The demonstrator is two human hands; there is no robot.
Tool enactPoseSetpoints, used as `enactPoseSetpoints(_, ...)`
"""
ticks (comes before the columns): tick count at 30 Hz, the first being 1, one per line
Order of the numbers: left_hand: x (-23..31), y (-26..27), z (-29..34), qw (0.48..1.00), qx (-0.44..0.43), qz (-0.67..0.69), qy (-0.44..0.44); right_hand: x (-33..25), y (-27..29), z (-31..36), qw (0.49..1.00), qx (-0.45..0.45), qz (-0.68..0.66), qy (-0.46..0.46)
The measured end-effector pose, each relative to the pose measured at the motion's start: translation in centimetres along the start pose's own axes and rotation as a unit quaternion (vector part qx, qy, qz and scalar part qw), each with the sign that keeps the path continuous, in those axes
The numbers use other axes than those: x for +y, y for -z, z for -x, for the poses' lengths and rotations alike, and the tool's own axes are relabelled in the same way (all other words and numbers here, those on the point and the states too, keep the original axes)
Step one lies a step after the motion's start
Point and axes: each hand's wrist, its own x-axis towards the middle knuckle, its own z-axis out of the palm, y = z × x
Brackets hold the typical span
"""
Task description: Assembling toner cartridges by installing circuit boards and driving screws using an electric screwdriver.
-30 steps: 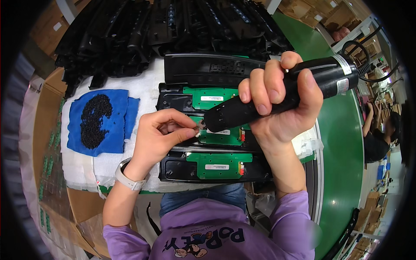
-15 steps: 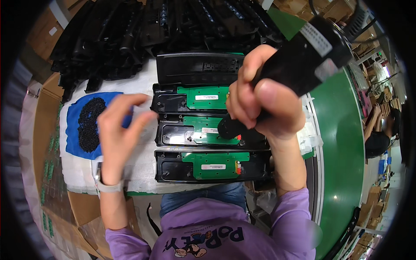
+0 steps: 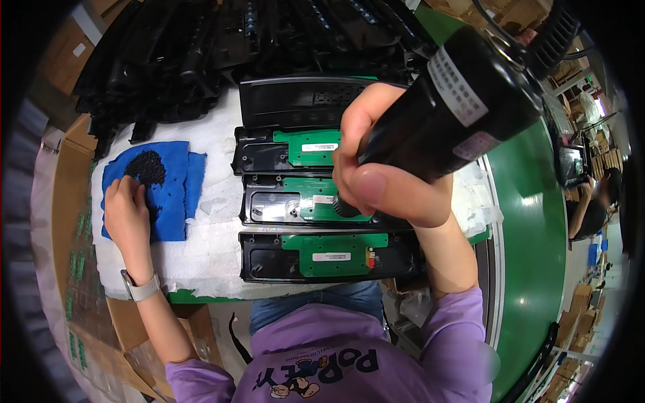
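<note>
My right hand (image 3: 403, 188) is wrapped round a black electric screwdriver (image 3: 420, 117), which slants down to the left. Its nose meets the green circuit board (image 3: 312, 209) in the middle black panel (image 3: 255, 205); the bit's tip is hidden. On the left, my left hand (image 3: 127, 215) reaches into a pile of small black pieces, likely screws (image 3: 149, 166), on a blue cloth (image 3: 173, 218). Its fingers are curled together at the pile's lower edge, and what they hold is too small to make out.
Panels with green boards lie nearer (image 3: 329, 255) and farther (image 3: 312, 149), beyond them an upright black panel (image 3: 282, 104). Many black housings (image 3: 168, 60) are heaped at the back. A cable (image 3: 554, 40) runs from the screwdriver. A co-worker (image 3: 591, 201) is at far right.
My left hand has moved left and down from beside the panels onto the pile, and its fingers have closed. The screwdriver has become more upright, its nose still at the middle board.
</note>
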Motion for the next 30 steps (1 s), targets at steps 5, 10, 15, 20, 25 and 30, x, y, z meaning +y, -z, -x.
enactPoseSetpoints(5,0.1,0.3,0.2,0.999,0.032,0.005,0.015,-0.3,-0.2,0.2,0.999,-0.037,-0.005,-0.027)
enactPoseSetpoints(10,-0.4,-0.1,0.4,0.998,0.014,-0.061,-0.008,0.0,-0.3,0.6,0.995,-0.089,-0.042,-0.036)
enactPoseSetpoints(15,-0.6,0.2,0.2,0.999,-0.033,-0.017,0.007,0.8,0.0,0.5,0.994,-0.107,0.010,0.027)
enactPoseSetpoints(20,-0.1,0.2,0.3,0.999,0.008,0.031,0.006,0.9,0.0,0.2,0.987,-0.120,0.066,0.089)
enactPoseSetpoints(25,0.3,-0.2,0.0,0.995,0.058,0.078,-0.023,0.9,0.4,0.0,0.980,-0.123,0.109,0.113)
enactPoseSetpoints(30,3.5,0.7,-0.1,0.963,0.006,0.268,0.006,-1.9,0.4,0.2,0.998,-0.061,0.016,-0.027)
